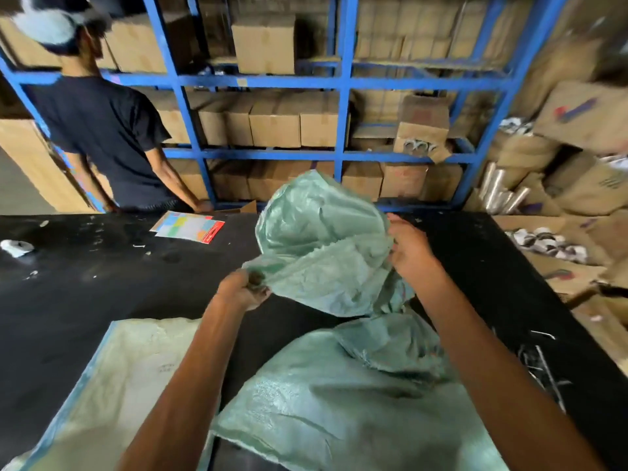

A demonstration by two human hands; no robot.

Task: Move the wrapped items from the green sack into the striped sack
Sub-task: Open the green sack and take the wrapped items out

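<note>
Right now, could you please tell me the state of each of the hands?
Left hand: closed, gripping an edge of the crumpled green woven plastic sack.
Right hand: closed, gripping the same sack's other side.

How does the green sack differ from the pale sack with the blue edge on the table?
The green sack is green all over; the pale sack is cream with a blue edge stripe. The green sack is crumpled and held up by the left hand and right hand; the pale sack lies flat. Both look woven.
</note>
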